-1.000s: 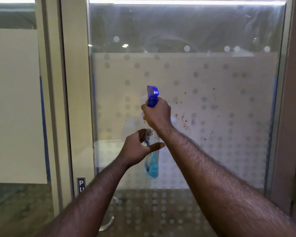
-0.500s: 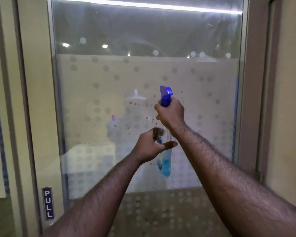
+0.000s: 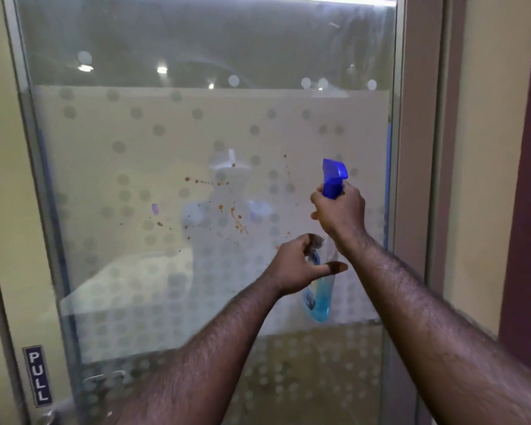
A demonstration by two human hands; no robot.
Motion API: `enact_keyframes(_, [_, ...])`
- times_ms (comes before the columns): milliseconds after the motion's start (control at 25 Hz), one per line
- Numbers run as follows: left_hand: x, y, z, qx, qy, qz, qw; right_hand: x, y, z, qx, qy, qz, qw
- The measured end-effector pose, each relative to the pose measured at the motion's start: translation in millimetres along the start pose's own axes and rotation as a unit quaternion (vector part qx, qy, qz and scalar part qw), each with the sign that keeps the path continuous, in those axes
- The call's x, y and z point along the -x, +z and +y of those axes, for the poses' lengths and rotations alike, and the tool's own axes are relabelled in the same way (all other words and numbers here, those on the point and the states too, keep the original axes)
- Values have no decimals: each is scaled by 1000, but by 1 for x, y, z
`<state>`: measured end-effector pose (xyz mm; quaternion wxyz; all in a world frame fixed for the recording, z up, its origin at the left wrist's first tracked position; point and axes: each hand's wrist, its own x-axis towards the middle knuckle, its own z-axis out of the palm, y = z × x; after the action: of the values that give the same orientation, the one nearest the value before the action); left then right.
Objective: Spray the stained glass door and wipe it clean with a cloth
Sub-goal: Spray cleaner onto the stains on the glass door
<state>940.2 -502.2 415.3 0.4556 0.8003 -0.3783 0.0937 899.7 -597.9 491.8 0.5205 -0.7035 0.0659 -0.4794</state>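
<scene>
The glass door (image 3: 135, 271) has a frosted, dotted band, with brown stains (image 3: 236, 219) splattered near its middle. My right hand (image 3: 339, 211) grips the neck of a spray bottle (image 3: 321, 302) with a blue trigger head (image 3: 334, 174) and blue liquid in its lower part. The bottle is upright in front of the glass, to the right of the stains. My left hand (image 3: 298, 266) cups the bottle's body just below my right hand, thumb across the front and fingers curled behind. No cloth is visible.
A "PULL" sign (image 3: 38, 375) is on the door frame at lower left, with a metal handle (image 3: 101, 380) beside it. The door's right frame (image 3: 417, 179) and a wall (image 3: 491, 179) stand close to my right arm.
Both hands and the bottle have shifted right across the door, so the stains now lie left of the bottle. The grip on the bottle is unchanged.
</scene>
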Motion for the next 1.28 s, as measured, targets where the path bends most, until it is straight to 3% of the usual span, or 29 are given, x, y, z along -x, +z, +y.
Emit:
enact_keyframes(400, [6, 59, -16, -12, -14, -65, 998, 14, -32, 53, 25, 22, 21, 999])
enact_keyframes(800, [52, 84, -61, -3, -95, -97, 991, 58, -17, 108, 32, 75, -20, 996])
enact_keyframes(1080, [94, 80, -99, 3, -142, -86, 986, 101, 12, 135, 28, 90, -53, 994])
enact_keyframes(1280, [124, 65, -120, 6, -167, -38, 985, 129, 39, 130, 19, 51, -100, 994])
